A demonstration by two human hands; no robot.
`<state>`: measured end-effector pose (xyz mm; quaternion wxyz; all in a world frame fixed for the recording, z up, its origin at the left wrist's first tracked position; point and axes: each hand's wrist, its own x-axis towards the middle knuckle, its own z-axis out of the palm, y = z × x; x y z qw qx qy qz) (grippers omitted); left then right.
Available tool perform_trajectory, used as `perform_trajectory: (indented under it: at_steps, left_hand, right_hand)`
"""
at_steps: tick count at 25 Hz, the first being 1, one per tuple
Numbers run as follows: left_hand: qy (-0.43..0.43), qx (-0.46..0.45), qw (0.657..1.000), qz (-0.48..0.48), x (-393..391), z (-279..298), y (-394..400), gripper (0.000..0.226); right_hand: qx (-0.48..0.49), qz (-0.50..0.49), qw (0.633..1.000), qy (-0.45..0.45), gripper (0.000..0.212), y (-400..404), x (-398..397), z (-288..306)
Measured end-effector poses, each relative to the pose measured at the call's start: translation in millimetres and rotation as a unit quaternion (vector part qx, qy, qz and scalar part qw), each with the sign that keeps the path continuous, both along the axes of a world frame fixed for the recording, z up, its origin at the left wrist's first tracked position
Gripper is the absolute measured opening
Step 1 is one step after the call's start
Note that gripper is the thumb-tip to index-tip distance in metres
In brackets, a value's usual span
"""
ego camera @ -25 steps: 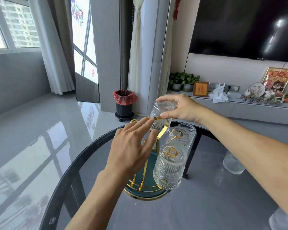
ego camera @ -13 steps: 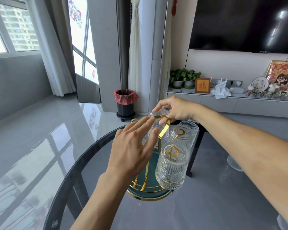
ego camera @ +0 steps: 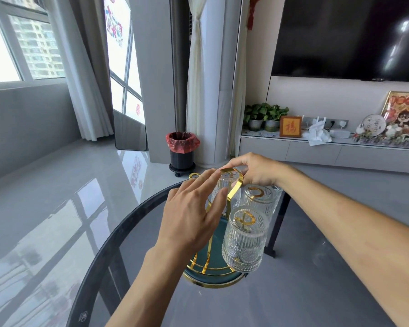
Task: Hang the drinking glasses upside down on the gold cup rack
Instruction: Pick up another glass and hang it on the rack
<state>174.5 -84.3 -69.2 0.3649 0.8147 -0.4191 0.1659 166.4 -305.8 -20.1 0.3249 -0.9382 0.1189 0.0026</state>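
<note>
The gold cup rack (ego camera: 234, 188) stands on its teal, gold-rimmed base (ego camera: 216, 278) on the round glass table. Two ribbed glasses hang upside down on its prongs: a near one (ego camera: 244, 240) and one behind it (ego camera: 257, 199). My right hand (ego camera: 254, 169) grips a third ribbed glass (ego camera: 224, 185) from above, upside down, low over a far prong behind the gold handle loop. My left hand (ego camera: 194, 213) hovers in front of the rack with fingers spread, fingertips at the held glass, and it hides the rack's left side.
The dark rim of the glass table (ego camera: 109, 244) curves along the left. A black bin with a red bag (ego camera: 182, 149) stands on the floor beyond. A white TV console (ego camera: 316, 152) with plants and ornaments runs along the right wall.
My right hand has lowered the glass from above the rack down beside the handle loop. My left hand has stayed about where it was.
</note>
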Motion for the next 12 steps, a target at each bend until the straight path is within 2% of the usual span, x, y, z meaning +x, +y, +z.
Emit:
perform_trajectory:
  at_steps: [4,8,10,12]
  left_hand:
    - [-0.024,0.025,0.999,0.015,0,7,-3,0.048]
    - [-0.041,0.065,0.995,0.061,-19,16,0,0.046]
    - [-0.058,0.031,0.996,0.065,-39,20,0,0.047]
    - [-0.097,0.017,0.995,0.026,-79,12,-10,0.049]
  right_hand:
    - [0.093,-0.071,0.987,-0.109,0.041,0,-38,-2]
    - [0.131,-0.22,0.937,-0.237,0.03,0,-130,-10]
    - [0.204,-0.25,0.914,-0.247,0.027,16,-186,-27]
    - [0.206,-0.279,0.918,-0.193,0.023,35,-244,-60]
